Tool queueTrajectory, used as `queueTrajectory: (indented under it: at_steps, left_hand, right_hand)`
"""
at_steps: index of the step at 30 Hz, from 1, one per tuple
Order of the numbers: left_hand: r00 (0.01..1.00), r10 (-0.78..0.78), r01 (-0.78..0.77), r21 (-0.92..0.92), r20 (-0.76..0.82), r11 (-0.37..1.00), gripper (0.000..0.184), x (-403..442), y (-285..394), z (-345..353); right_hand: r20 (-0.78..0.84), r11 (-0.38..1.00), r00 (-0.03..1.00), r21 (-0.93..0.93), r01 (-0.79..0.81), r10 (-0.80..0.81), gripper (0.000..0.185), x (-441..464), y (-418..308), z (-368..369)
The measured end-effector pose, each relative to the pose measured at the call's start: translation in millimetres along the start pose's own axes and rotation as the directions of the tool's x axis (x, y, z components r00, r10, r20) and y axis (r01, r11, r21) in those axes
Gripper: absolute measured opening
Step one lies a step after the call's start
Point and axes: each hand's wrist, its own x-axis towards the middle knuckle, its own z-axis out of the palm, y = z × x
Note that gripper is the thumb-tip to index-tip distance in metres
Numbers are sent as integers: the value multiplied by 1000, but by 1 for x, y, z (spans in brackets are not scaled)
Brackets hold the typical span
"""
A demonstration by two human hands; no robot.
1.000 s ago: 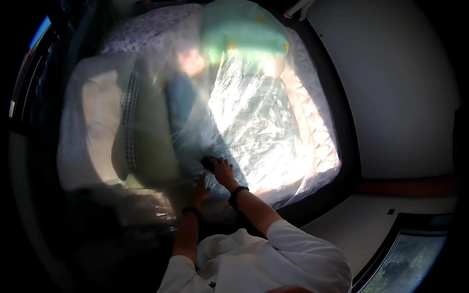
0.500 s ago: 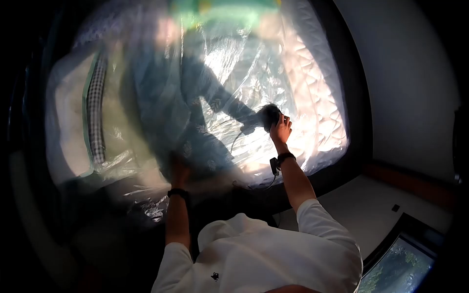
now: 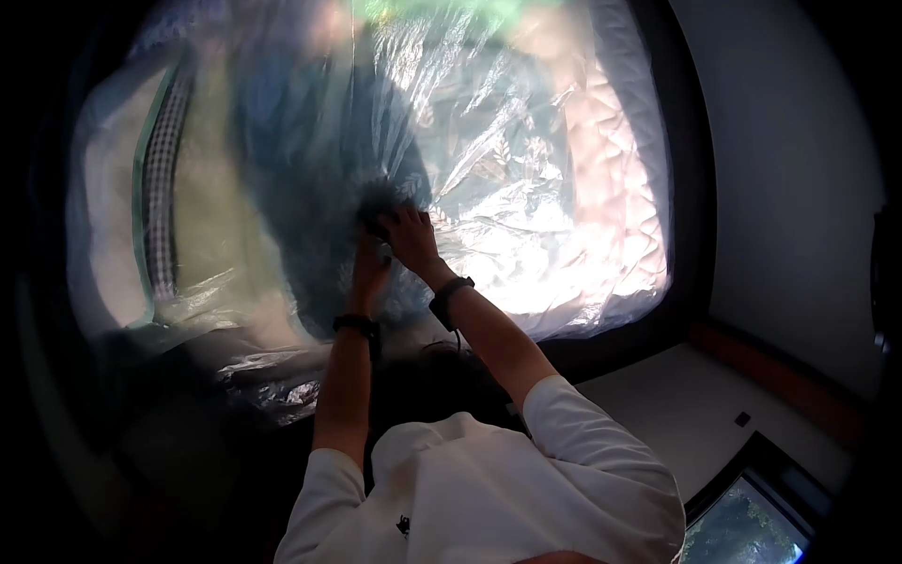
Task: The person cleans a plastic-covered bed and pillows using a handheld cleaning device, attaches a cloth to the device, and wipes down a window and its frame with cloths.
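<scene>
A dark, fuzzy-edged object (image 3: 378, 202), possibly a brush, lies over clear plastic sheeting (image 3: 489, 179) spread on bedding. My right hand (image 3: 412, 240) is closed around its near side, fingers bent. Just left of it, my left hand (image 3: 369, 268) reaches up to the same object, thumb toward the right hand. Its fingertips are lost in the dark, so I cannot tell whether it grips. Each wrist wears a black band. Under the plastic shows bluish-green fabric with a pale leaf pattern, partly in my shadow.
A checked strip (image 3: 167, 179) with green edging lies at the left under the plastic. White quilted padding (image 3: 615, 169) runs along the right. Crumpled plastic (image 3: 282, 381) hangs at the near edge. A lit screen (image 3: 752, 517) stands at lower right, below a pale wall (image 3: 780, 150).
My right hand has swept left with the dark object, from the bright area to beside my left hand. My left hand has moved slightly up and right to meet it.
</scene>
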Motion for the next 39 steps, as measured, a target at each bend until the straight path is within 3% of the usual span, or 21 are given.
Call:
queueTrajectory:
  at_steps: [4, 9, 11, 15, 18, 22, 25, 26, 27, 28, 30, 31, 33, 34, 35, 38, 39]
  left_hand:
    - [997, 73, -69, 149, -20, 986, 88, 4, -29, 3]
    - [999, 23, -26, 141, 28, 990, 85, 4, -45, 10]
    - [1000, 25, -28, 144, 17, 989, 84, 8, -47, 16]
    - [999, 22, -13, 187, -47, 982, 78, 10, -46, 17]
    - [994, -106, 112, 240, -35, 964, 79, 6, -12, 5]
    - [968, -248, 241, 368, -28, 898, 73, -1, 52, -17]
    - [979, -200, 188, 503, -30, 844, 68, -3, 74, -22]
    - [1000, 0, -10, 501, 20, 865, 64, -4, 71, -22]
    - [978, 200, -207, 477, 66, 854, 62, -6, 68, -15]
    - [978, 200, -208, 473, 68, 856, 62, -7, 64, -10]
    - [889, 422, -457, 378, 175, 805, 65, -8, 56, -2]
    - [889, 422, -457, 374, 176, 807, 65, -12, 52, -1]
    - [957, 262, -278, 128, 126, 952, 65, -22, 44, -5]
    - [957, 262, -278, 124, 128, 953, 65, -20, 33, -7]
    - [969, 213, -230, 138, 127, 963, 65, -15, 19, -10]
    - [984, 118, -139, 156, 136, 978, 64, -7, 6, -20]
    - [987, 74, -96, 160, 141, 982, 64, -5, 5, -19]
  right_hand:
    - [-16, 992, 998, -112, -64, 62, 28, 12, 39, -38]
    - [-181, 893, 930, -269, -360, 320, 43, -15, 138, -100]
    - [-272, 804, 847, -280, -525, 457, 44, -24, 172, -127]
    - [-377, 508, 559, -235, -829, 738, 47, -51, 222, -141]
    - [-409, 570, 574, -146, -809, 710, 47, -46, 191, -131]
    - [-265, 839, 807, 10, -544, 527, 47, -15, 95, -80]
    - [5, 932, 932, 12, -362, 362, 56, -10, 20, -46]
    - [133, 943, 942, 87, -320, 307, 59, -14, 3, -34]
    - [128, 966, 964, 77, -246, 235, 59, -25, -8, -18]
    - [201, 990, 970, -75, -120, 133, 57, -38, -14, -3]
    - [257, 980, 956, -172, -99, 141, 56, -50, -16, 1]
    - [259, 979, 955, -175, -101, 145, 56, -54, -4, 1]
    - [125, 998, 992, -66, -8, 17, 52, -56, 36, -8]
    - [120, 973, 992, -232, 1, 27, 49, -41, 46, -30]
    - [23, 988, 996, -127, -84, 87, 50, -28, 57, -57]
    - [-80, 913, 958, -290, -286, 275, 59, -22, 119, -98]
    - [-165, 882, 916, -253, -398, 366, 57, -20, 137, -114]
